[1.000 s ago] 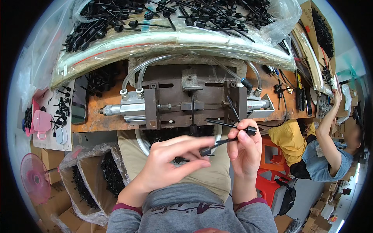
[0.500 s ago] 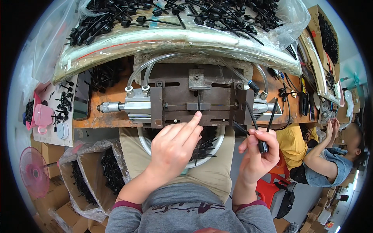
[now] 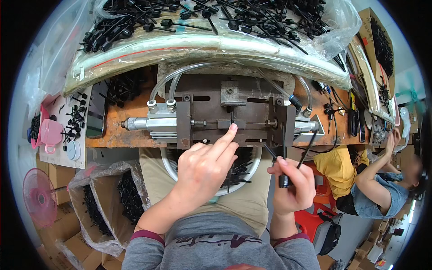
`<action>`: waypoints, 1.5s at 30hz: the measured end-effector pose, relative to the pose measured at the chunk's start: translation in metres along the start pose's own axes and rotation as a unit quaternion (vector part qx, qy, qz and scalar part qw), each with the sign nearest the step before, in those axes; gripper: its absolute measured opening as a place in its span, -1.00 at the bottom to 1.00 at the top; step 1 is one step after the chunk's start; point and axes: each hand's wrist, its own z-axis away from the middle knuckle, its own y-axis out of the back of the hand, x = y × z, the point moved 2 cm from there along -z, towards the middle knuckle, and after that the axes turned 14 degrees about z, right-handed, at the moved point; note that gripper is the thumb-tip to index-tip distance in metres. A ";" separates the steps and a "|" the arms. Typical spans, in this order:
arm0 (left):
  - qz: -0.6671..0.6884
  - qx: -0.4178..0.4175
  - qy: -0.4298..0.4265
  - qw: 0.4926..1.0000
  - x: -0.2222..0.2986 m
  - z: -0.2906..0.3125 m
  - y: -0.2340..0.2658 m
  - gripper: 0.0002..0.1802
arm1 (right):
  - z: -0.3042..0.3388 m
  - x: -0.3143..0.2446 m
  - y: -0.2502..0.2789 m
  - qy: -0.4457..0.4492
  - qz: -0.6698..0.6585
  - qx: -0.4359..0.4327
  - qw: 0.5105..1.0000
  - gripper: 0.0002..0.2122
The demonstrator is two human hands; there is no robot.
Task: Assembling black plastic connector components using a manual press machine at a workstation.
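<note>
Head view: near end of black rod (image 3: 232, 116) hidden under fingertip; left hand (image 3: 202, 166) also covers part of white tub (image 3: 257, 171). That hand loose, one finger extended onto rod in metal fixture (image 3: 211, 135), nothing visibly grasped; right hand (image 3: 294, 186) grips black stemmed parts (image 3: 284, 181), count unclear. Hands well apart, right one beyond tub's rim, below edge of bench (image 3: 112, 141)

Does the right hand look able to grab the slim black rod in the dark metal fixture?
Probably not: the right hand holds slim black parts, and the left hand has a fingertip just at the rod.
</note>
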 end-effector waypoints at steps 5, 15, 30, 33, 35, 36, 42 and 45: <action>0.314 0.070 0.006 0.947 0.027 0.004 0.014 -0.63 | 0.004 -0.009 -0.010 0.121 0.049 -0.046 0.990 -0.65; 0.142 0.083 -0.010 0.986 0.015 0.013 0.015 -0.59 | 0.005 -0.005 -0.014 0.010 0.005 -0.021 1.000 -0.71; -0.031 -0.009 -0.011 0.999 -0.002 0.003 -0.003 -0.73 | 0.013 -0.003 -0.009 -0.068 -0.125 -0.056 0.988 -0.65; -0.027 -0.012 -0.005 1.000 -0.001 0.002 -0.002 -0.71 | 0.014 0.002 -0.013 -0.054 -0.232 0.000 0.971 -0.70; 0.016 0.000 0.001 1.000 0.000 0.002 0.000 -0.67 | 0.016 0.001 -0.014 -0.069 -0.231 -0.022 0.970 -0.71; 0.054 0.014 0.006 0.998 0.002 0.003 0.003 -0.64 | 0.017 0.000 -0.015 -0.076 -0.233 -0.034 0.969 -0.71; 0.258 0.044 -0.029 0.965 0.020 0.006 0.009 -0.54 | 0.021 -0.011 -0.015 0.016 -0.102 -0.129 0.986 -0.66; 0.263 0.068 -0.027 0.962 0.020 0.013 0.010 -0.57 | 0.012 -0.017 -0.017 0.024 -0.070 -0.135 0.988 -0.70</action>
